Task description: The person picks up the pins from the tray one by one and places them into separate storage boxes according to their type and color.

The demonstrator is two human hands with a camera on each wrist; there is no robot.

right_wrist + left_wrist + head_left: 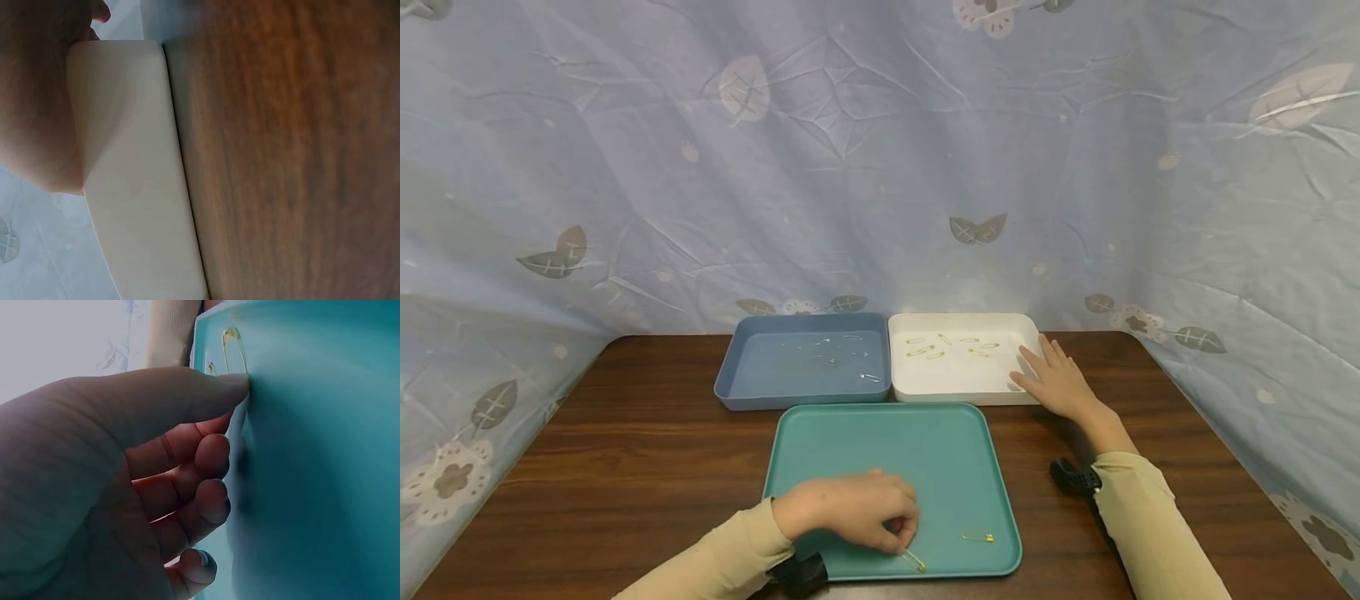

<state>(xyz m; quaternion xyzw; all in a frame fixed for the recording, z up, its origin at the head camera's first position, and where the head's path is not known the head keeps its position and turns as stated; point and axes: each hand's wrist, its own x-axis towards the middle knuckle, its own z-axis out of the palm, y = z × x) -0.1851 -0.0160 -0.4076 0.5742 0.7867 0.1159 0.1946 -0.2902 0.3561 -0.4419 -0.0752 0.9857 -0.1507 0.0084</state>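
My left hand (868, 508) pinches a gold safety pin (919, 565) between thumb and forefinger, low over the near edge of the teal tray (958, 467). In the left wrist view the pin's clasp end (230, 334) sticks out past the thumb tip, and the other fingers are curled. A second gold safety pin (988, 537) lies on the teal tray, to the right. My right hand (1062, 385) rests at the right rim of the white tray (955, 379), its fingers spread over the inside. Several gold safety pins (935, 356) lie scattered in that tray.
Left of the white tray stands a blue tray (775, 377) with several small silver-coloured pins (869, 377). Both touch or nearly touch the teal tray's far edge. The wooden table (647, 450) ends at a patterned curtain (850, 208) behind.
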